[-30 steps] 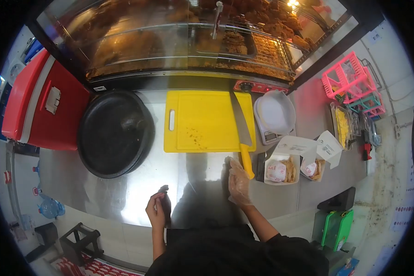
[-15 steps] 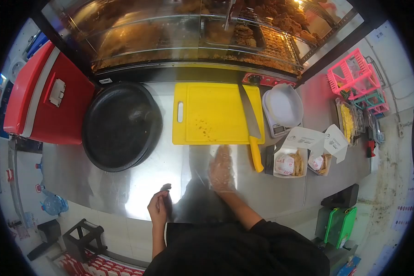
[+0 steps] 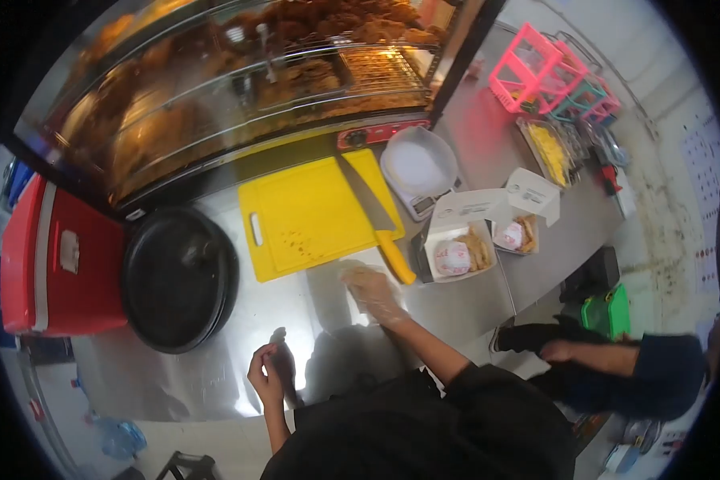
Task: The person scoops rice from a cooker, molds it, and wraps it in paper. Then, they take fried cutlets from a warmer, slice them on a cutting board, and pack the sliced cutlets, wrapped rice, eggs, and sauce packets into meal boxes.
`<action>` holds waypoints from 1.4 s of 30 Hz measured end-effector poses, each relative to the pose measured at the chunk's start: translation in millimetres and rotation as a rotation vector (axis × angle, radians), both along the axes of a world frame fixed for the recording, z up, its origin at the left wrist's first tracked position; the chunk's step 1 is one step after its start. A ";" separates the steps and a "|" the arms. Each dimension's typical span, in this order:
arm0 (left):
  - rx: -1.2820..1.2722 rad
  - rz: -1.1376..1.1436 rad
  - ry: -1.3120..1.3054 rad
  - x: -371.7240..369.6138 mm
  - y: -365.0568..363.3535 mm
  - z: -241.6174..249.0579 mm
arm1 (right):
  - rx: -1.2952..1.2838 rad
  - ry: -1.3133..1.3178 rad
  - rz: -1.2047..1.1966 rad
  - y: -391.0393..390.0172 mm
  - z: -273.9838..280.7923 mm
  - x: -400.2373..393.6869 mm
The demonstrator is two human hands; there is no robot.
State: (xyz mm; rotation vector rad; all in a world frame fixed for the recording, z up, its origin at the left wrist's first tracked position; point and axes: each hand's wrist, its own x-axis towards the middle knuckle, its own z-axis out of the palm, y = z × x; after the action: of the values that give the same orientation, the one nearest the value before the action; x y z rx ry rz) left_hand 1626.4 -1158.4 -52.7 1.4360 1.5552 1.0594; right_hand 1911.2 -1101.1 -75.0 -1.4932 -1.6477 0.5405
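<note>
My right hand (image 3: 372, 294), in a clear plastic glove, is over the steel counter just below the yellow cutting board (image 3: 300, 204). Its fingers are extended and nothing shows in them. My left hand (image 3: 266, 374), ungloved, is near the counter's front edge with fingers curled together; a small dark shape at the fingertips may be a shadow or something held. A knife (image 3: 368, 196) with a yellow handle lies across the board's right side, handle over the front edge. Brown crumbs dot the board. To the right stand two open boxes (image 3: 458, 254) (image 3: 518, 232) with fried food and wrapped rounds.
A white bowl (image 3: 418, 160) sits on a kitchen scale (image 3: 420, 206). Black round trays (image 3: 176, 280) and a red cooler (image 3: 64, 248) are at left. The glass food warmer (image 3: 272, 80) borders the back. Pink baskets (image 3: 528, 72) stand far right. Another person's arm (image 3: 596, 356) is at lower right.
The view has turned and shifted to the right. My right hand has gone from pointing at the board to slanting left. Another person has come into view at right.
</note>
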 end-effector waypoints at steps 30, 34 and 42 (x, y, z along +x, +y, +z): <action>-0.061 0.190 0.081 -47.0 -26.2 5.8 | 0.019 -0.438 0.525 134.6 -35.1 -15.9; -0.039 0.189 0.083 -47.8 -25.2 1.7 | 0.161 -0.697 0.394 124.3 -52.1 -23.5; 0.045 0.049 0.063 -14.4 -12.7 4.8 | 0.281 -0.395 0.069 59.0 54.8 10.4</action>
State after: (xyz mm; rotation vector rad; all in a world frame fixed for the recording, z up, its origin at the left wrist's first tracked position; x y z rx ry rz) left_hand 1612.0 -1171.1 -47.9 1.4806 1.6281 1.0942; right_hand 1921.6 -1042.1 -20.2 -1.3960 -1.9877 0.0400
